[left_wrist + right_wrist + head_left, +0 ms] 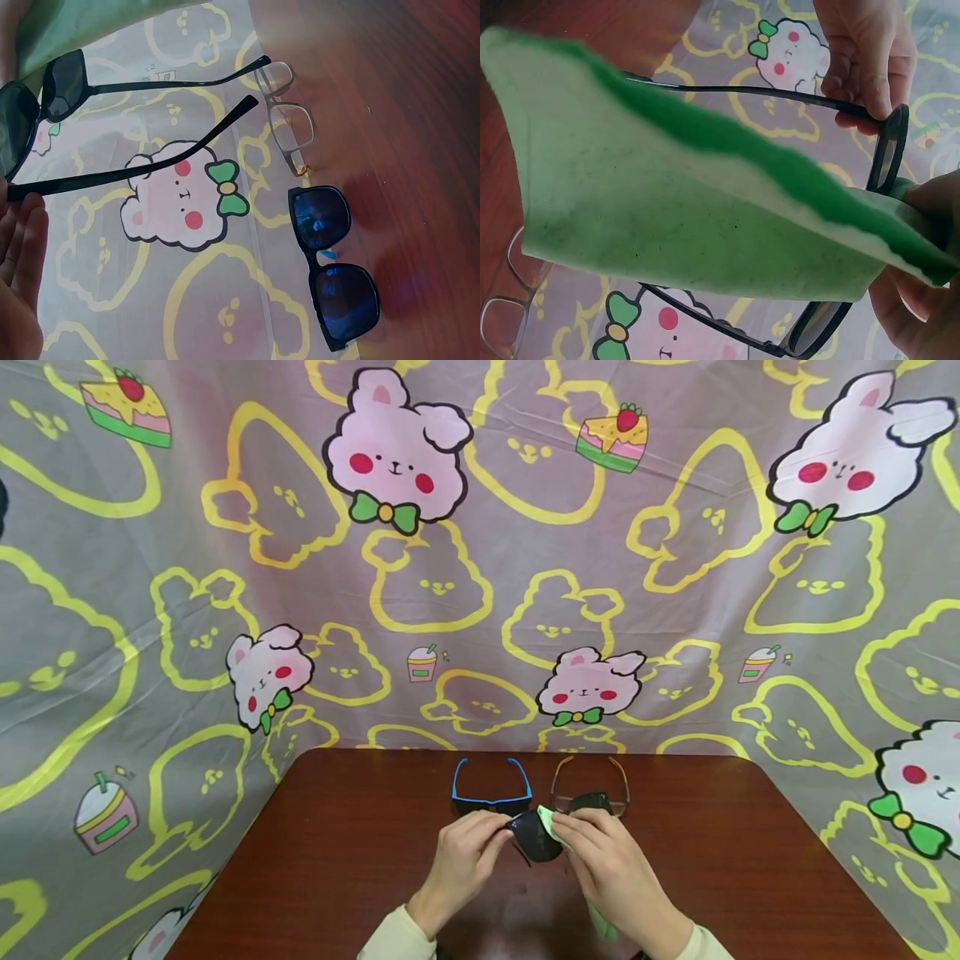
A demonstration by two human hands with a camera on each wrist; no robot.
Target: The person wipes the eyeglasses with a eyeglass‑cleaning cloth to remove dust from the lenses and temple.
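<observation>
- Gripping one outer corner of the frame, the left hand (463,853) is pinching the black sunglasses (534,842) between thumb and fingers; the pair is hovering above the table (337,860), both arms spread open.
- Judging by what I'm seeing, somebody is cleaning lenses, so that left grip should be staying on the rim, off the glass, without twisting the hinge.
- Around the bridge, the green cloth (667,202) is lapping over the frame; light pressure on both faces would probably be sparing it strain.
- The right hand (618,864) is pinching that cloth, and the two hands are working close together without touching (a loose flap is drooping below, and could be snagging an open arm).
- Beyond them, the blue-armed sunglasses (491,800) are resting left of the clear-lensed glasses (291,126), which the held pair is partly hiding; a low dip could be knocking either.
- Behind everything, patterned fabric (450,652) is hanging.
</observation>
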